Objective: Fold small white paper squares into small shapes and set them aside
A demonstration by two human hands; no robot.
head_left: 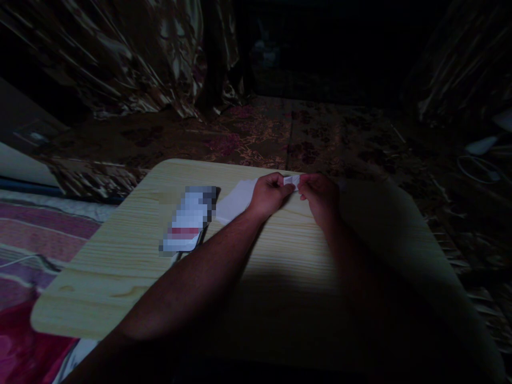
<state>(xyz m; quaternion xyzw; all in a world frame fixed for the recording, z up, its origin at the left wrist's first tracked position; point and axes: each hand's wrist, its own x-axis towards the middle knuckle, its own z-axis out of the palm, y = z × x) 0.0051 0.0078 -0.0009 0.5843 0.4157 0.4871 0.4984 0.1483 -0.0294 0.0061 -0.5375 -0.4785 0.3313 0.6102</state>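
Note:
Between my two hands is a small piece of folded white paper (291, 180), pinched from both sides above the far part of the table. My left hand (269, 195) grips its left end with thumb and fingers closed. On the other end, the fingers of my right hand (320, 195) are closed too, partly in shadow. White paper sheets (237, 200) lie on the table just left of my left hand, which covers their right edge. How the held paper is folded is too dim to make out fully.
A phone (189, 217), its screen lit and blurred, rests left of the sheets on the light wooden table (100, 277). Striped bedding (52, 234) lies at the left. Behind are patterned curtains (168, 58) and a flowered cloth (248, 128). A white cable (478, 168) is at far right.

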